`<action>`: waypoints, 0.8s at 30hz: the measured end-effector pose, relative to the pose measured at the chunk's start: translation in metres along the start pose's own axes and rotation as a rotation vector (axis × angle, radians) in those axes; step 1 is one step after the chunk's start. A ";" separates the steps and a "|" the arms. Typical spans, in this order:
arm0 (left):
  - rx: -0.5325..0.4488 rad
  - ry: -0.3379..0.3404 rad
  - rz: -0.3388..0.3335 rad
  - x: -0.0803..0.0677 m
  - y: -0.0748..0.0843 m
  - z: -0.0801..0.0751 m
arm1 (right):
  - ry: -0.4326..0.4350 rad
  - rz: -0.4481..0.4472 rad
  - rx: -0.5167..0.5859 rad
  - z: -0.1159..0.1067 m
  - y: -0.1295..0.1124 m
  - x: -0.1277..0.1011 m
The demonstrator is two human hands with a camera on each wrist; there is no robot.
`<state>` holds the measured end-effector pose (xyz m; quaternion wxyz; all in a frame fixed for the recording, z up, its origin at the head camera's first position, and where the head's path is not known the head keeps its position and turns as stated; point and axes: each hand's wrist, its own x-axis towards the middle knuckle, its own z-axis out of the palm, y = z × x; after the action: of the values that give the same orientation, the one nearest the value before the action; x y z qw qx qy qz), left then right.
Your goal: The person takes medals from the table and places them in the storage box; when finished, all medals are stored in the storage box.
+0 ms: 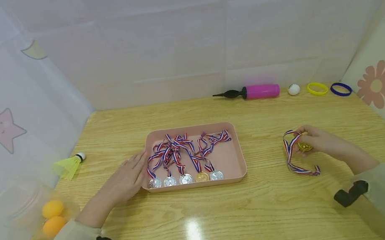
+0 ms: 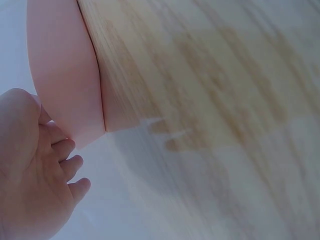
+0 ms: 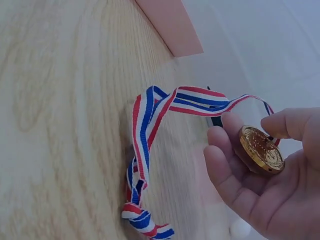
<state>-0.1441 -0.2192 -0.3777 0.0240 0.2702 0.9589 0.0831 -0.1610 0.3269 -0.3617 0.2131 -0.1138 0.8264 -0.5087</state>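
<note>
A pink tray (image 1: 230, 160) sits mid-table and holds several medals (image 1: 185, 178) on red, white and blue ribbons, mostly silver with one gold (image 1: 202, 176). My left hand (image 1: 129, 177) lies flat with straight fingers against the tray's left edge (image 2: 70, 90). My right hand (image 1: 315, 143) holds a gold medal (image 3: 261, 150) between thumb and curled fingers, to the right of the tray. Its striped ribbon (image 3: 150, 125) trails down onto the wooden table (image 1: 209, 219).
Along the back edge lie a pink hand pump (image 1: 256, 91), a white ball (image 1: 293, 89), a yellow band (image 1: 317, 88) and a blue band (image 1: 341, 89). A yellow shuttlecock (image 1: 68, 165) and a clear container with orange balls (image 1: 53, 217) sit at left.
</note>
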 end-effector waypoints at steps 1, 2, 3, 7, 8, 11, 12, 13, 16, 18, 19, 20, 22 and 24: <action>0.000 0.000 0.001 0.000 0.000 0.000 | -0.004 0.004 0.005 0.000 -0.001 0.001; 0.001 0.001 0.002 0.000 0.000 0.000 | -0.008 0.008 0.015 -0.001 -0.002 0.001; 0.001 0.002 0.003 0.000 0.000 0.000 | -0.013 0.010 0.029 -0.001 -0.003 0.002; -0.002 0.002 0.003 -0.001 0.001 -0.001 | -0.038 0.019 0.092 -0.003 -0.009 0.002; -0.002 0.002 0.003 -0.001 0.001 -0.001 | -0.043 0.025 0.101 -0.004 -0.011 0.003; -0.003 0.000 0.002 -0.001 0.001 -0.001 | -0.056 0.040 0.087 -0.008 -0.019 0.004; -0.003 0.000 0.002 -0.001 0.001 -0.001 | -0.060 0.049 0.082 -0.010 -0.022 0.005; -0.003 0.000 0.002 -0.001 0.001 -0.001 | -0.065 0.051 0.080 -0.011 -0.025 0.006; 0.001 0.001 0.004 -0.001 0.001 -0.001 | -0.060 0.044 0.047 -0.016 -0.033 0.008; 0.005 0.000 0.006 -0.001 0.000 -0.001 | -0.036 0.039 0.033 -0.021 -0.038 0.008; 0.007 -0.001 0.007 -0.001 0.000 0.000 | -0.024 0.025 0.026 -0.023 -0.041 0.008; 0.008 -0.001 0.009 -0.001 0.000 0.000 | -0.015 0.018 0.035 -0.025 -0.043 0.009; 0.007 -0.002 0.010 -0.001 0.000 -0.001 | -0.023 -0.041 0.077 -0.029 -0.048 0.010; 0.005 -0.003 0.008 -0.001 0.000 -0.001 | -0.055 -0.110 0.154 -0.033 -0.054 0.011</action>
<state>-0.1433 -0.2194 -0.3770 0.0243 0.2743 0.9580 0.0802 -0.1878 0.3243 -0.3035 0.2155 -0.1563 0.7710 -0.5785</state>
